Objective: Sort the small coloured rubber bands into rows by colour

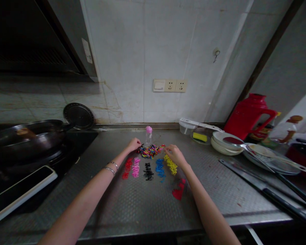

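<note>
A pile of mixed small coloured bands (150,151) lies on the metal counter in front of a clear bottle with a pink cap (148,135). Nearer to me are separate rows: red (127,168), pink (135,167), black (148,171), blue (160,168) and yellow (170,164). My left hand (134,144) is closed at the pile's left edge; whatever its fingers hold is too small to make out. Above the yellow row, my right hand (175,153) reaches to the pile's right side, its fingertips too blurred to read. A red piece (179,190) lies by my right forearm.
On the left stand a wok (28,139) and a phone-like slab (22,190). To the right are a yellow sponge (200,137), stacked bowls (225,144), a red thermos (248,117) and a long knife (244,177). Wall sockets (170,85) are behind.
</note>
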{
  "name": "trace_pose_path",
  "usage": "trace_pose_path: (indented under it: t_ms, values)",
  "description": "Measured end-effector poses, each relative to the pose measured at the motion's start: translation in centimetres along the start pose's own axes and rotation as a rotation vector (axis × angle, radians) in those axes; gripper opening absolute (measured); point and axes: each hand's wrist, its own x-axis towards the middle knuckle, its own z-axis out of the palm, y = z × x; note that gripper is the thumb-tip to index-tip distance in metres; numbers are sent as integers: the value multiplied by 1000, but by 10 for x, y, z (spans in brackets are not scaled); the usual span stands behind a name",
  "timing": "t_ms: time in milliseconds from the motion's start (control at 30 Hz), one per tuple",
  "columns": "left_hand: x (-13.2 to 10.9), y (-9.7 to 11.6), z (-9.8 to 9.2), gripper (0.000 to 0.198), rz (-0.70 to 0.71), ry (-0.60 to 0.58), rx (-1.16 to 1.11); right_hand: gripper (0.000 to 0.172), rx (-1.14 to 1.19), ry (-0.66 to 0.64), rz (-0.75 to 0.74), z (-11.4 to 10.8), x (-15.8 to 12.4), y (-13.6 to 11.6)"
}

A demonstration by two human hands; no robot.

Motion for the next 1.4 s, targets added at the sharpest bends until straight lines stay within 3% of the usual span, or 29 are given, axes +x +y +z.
trace_pose_path:
  t_ms: [200,333,567,767,1000,1400]
  values:
    - [-4,-4,-6,23,-28,51,-129,25,-9,-15,-8,-2,0,-1]
    - [-20,0,-17,22,-1,91,-222,26,-7,-16,2,0,0,0]
    - [-73,34,-31,25,135,-22,-276,23,1,-24,-33,6,1,0]
    - [-104,56,-17,20,270,-136,-164,19,-3,-38,-74,9,-2,-5]
    - [-114,59,-1,18,320,-221,-31,16,-23,-81,-170,16,-3,-26]
    - [-114,55,-22,21,274,-149,-96,16,-143,-136,-124,36,0,-44]
